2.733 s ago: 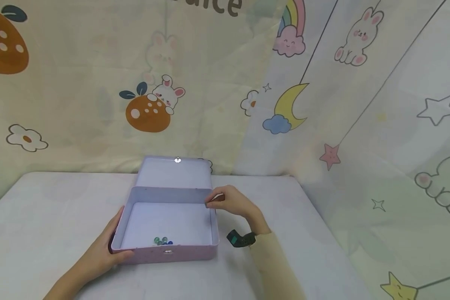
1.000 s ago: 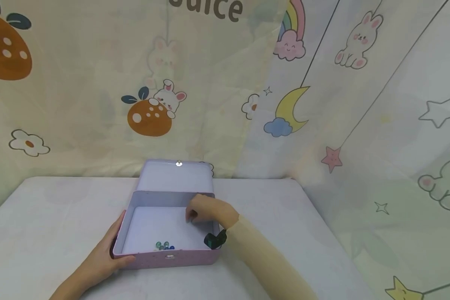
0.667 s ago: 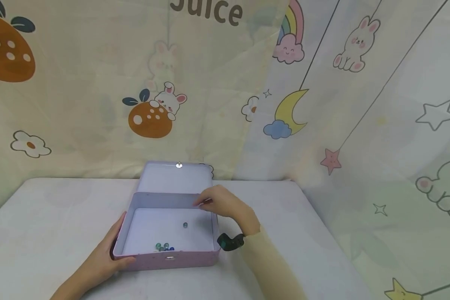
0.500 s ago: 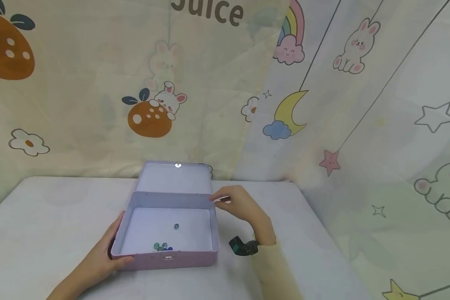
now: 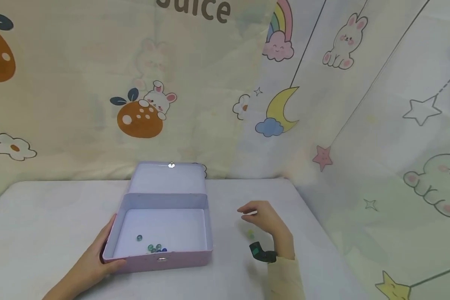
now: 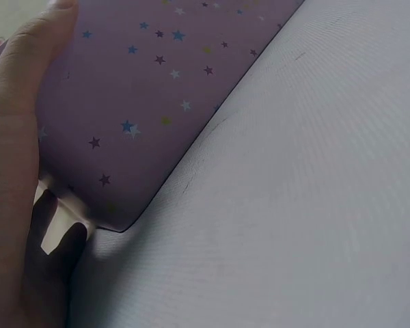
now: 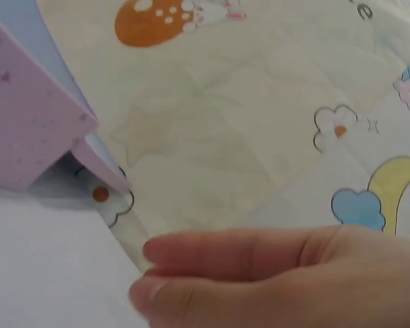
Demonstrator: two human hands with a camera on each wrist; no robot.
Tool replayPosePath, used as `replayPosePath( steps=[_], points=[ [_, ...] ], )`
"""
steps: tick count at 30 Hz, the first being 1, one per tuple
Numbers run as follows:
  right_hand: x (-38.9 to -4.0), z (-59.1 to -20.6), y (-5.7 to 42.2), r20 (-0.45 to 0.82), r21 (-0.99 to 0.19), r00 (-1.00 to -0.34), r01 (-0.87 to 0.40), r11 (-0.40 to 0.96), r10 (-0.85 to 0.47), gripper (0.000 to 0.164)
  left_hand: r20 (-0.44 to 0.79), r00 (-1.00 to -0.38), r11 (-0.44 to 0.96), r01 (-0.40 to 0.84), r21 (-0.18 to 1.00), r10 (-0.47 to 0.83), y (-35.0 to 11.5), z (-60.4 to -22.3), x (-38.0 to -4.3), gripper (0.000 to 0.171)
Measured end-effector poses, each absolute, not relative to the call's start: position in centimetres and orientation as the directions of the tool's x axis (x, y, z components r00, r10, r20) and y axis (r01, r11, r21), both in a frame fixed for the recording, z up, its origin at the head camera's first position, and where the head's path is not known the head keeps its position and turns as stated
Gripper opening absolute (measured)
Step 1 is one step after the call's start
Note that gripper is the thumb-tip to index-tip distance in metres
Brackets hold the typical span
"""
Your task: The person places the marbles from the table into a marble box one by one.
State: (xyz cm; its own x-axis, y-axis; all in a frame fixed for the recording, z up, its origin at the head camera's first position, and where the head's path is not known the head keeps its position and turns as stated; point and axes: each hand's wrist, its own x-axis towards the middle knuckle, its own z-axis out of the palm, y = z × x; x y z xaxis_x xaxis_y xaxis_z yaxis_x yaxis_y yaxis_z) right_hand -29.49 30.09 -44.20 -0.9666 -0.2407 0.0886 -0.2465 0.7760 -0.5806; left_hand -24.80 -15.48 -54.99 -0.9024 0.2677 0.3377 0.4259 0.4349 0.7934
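A lilac, star-printed tin box stands on the table with its lid tipped back. My left hand holds its front left corner, thumb on the front wall and fingers along the left side; the left wrist view shows the thumb against the starry wall. Inside, a bunch of green and blue glass marbles lies near the front wall. One marble sits apart from them, to the left. Right of the box, my right hand hovers above the table with nothing between thumb and fingers.
A white cloth covers the table. Behind and to the right hang printed curtains. A small yellow-green spot shows on the cloth below the right hand. A black wrist camera sits on the right wrist.
My right hand dipped into the box and left a marble on its floor, then withdrew to the right. That marble has rolled left and forward. My left hand keeps hold of the corner.
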Motion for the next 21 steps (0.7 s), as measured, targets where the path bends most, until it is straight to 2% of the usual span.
replayPosePath(
  steps=[10, 21],
  points=[
    [-29.9, -45.8, 31.8, -0.109, -0.521, -0.987, -0.045, 0.853, -0.119, 0.016, 0.385, -0.88, 0.391, 0.471, 0.791, 0.28, -15.7, -55.0, -24.9, 0.112],
    [-29.8, -46.8, 31.3, -0.196, -0.497, -0.971, -0.022, 0.867, -0.137, 0.011, 0.398, -0.866, 0.373, 0.492, 0.787, 0.301, -15.7, -55.1, -25.1, 0.111]
  ],
)
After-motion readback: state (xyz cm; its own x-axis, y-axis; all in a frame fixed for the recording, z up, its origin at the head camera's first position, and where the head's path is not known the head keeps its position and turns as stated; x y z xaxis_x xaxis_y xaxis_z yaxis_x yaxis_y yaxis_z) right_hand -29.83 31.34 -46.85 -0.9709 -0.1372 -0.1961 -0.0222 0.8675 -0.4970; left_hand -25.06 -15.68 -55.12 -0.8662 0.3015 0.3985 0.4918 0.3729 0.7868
